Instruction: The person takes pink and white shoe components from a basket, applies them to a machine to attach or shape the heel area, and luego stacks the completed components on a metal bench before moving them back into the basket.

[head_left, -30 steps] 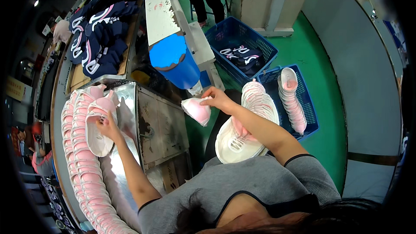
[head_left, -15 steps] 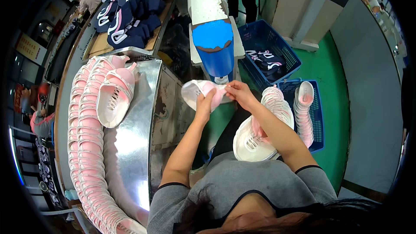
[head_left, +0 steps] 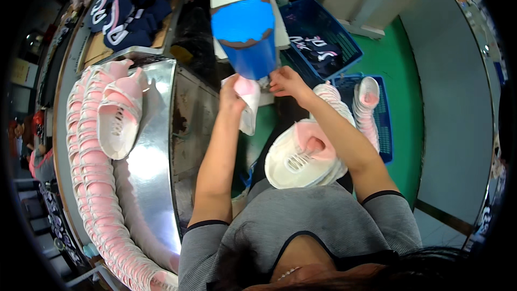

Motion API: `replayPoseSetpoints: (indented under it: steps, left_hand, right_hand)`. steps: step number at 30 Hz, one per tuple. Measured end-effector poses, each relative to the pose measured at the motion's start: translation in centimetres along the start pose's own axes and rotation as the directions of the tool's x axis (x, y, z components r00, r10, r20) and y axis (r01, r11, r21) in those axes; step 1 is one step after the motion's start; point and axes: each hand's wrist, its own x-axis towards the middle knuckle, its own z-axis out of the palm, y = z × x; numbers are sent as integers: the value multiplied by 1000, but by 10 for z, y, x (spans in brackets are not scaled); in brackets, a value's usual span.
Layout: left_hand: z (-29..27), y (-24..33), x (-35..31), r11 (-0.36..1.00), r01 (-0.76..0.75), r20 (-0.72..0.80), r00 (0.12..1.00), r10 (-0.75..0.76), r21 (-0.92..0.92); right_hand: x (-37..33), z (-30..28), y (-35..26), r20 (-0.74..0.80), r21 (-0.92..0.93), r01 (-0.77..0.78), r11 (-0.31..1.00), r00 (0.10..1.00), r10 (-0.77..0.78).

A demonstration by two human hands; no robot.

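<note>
A white and pink shoe upper (head_left: 249,112) hangs below the blue head of a machine (head_left: 245,56). My left hand (head_left: 231,96) is closed round its upper left part. On the other side of the machine's small metal tip (head_left: 264,82), my right hand (head_left: 291,84) has its fingertips pinched together; whatever lies between them is hidden. Across my lap rests a stack of similar uppers (head_left: 293,163), its nearest one showing a pink lining and lace slots. My right forearm passes over part of this stack.
Long nested rows of pink and white uppers (head_left: 97,172) curve along the metal-topped table (head_left: 153,129) at left, beside another upper (head_left: 119,124). Dark blue pieces (head_left: 134,21) are heaped beyond. Two blue crates (head_left: 344,64) (head_left: 385,129) stand on the green floor at right.
Both hands have moved forward to the machine. The upper has turned from lying sideways to hanging down, and my right hand has drawn apart from its visible part. The view has shifted.
</note>
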Motion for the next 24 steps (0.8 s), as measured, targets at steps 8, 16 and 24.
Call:
replayPoseSetpoints:
  steps: [8, 16, 24]
  left_hand:
    - [-40, -3, -135, 878, -323, 33, 942, 333, 353]
    - [21, 76, -299, 197, -722, 270, 477, 837, 664]
    - [-91, 237, -206, 265, -527, 5, 456, 890, 807]
  right_hand:
    - [-145, -110, 33, 72, -984, 63, 168, 996, 44]
    - [-148, -100, 62, 232, -972, 212, -98, 922, -310]
    - [-136, -123, 62, 342, -898, 412, 154, 874, -345]
